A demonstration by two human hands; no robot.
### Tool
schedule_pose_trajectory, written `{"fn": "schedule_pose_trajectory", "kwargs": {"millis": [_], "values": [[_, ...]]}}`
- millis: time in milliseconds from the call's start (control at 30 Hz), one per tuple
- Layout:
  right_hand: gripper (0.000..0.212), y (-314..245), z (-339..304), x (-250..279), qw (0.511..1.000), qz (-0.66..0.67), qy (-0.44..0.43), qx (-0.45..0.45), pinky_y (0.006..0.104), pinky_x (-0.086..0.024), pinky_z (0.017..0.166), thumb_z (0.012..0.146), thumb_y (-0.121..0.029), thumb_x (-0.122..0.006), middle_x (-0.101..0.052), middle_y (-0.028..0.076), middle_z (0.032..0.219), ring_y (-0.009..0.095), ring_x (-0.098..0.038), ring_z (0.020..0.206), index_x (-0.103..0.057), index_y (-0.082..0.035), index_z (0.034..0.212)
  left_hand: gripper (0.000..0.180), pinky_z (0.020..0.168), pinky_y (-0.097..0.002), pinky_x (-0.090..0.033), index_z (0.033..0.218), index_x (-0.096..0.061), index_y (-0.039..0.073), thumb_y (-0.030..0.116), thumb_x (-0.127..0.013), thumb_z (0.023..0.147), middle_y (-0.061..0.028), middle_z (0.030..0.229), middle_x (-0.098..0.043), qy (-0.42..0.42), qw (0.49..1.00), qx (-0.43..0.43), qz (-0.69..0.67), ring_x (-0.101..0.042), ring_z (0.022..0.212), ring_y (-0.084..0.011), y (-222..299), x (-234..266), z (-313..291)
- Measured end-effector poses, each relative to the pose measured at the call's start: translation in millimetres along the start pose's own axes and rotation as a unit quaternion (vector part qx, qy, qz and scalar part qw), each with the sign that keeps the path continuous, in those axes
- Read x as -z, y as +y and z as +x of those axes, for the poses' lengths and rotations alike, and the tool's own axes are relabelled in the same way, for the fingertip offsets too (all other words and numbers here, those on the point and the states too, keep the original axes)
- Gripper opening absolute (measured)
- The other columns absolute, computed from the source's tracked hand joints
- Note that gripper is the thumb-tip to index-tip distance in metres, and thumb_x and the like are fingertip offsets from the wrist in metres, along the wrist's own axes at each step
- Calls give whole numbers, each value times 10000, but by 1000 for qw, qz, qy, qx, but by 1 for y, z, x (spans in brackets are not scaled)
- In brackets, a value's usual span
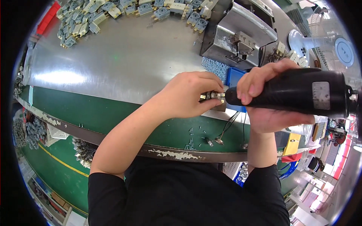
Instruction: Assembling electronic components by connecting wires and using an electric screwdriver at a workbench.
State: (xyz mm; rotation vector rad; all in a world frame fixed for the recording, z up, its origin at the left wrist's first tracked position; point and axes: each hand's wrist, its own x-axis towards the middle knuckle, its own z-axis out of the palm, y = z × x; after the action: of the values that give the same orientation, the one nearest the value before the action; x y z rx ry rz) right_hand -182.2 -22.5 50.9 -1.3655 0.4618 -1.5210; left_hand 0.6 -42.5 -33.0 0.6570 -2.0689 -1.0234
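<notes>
Between the thumb and fingers of my left hand is a small electrical part with brass contacts, partly hidden by the fingers. A black electric screwdriver lies in my right hand, fingers wrapped round its body. Its front end points left and meets the part, or nearly so; I cannot tell if they touch. Just beyond the hands is a blue tray, with a heap of small bluish screws beside it.
Grey and cream plug parts are heaped along the far left. A metal fixture stands at the far right of the bench. Loose screws and dark wires lie near the bench's front edge.
</notes>
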Motion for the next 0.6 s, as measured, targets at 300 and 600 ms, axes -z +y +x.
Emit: {"fn": "schedule_pose_trajectory", "kwargs": {"millis": [300, 600], "values": [[1117, -38, 64, 53, 989, -78, 59, 106, 421, -461, 627, 795, -974, -471, -559, 95, 825, 213, -524, 635, -443, -60, 1437, 252, 876, -388, -592, 1043, -739, 9, 97, -831, 825, -121, 1136, -746, -5, 1000, -20, -24, -735, 1015, -320, 4, 2, 4], [1071, -21, 87, 53, 960, -156, 225, 64, 413, -489, 659, 808, -963, -447, -583, 106, 796, 237, -543, 647, -451, -63, 1388, 265, 884, -392, -586, 1049, -740, 12, 99, -841, 820, -115, 1161, -743, -13, 999, 1, -29, -731, 1025, -323, 8, 3, 4]]}}
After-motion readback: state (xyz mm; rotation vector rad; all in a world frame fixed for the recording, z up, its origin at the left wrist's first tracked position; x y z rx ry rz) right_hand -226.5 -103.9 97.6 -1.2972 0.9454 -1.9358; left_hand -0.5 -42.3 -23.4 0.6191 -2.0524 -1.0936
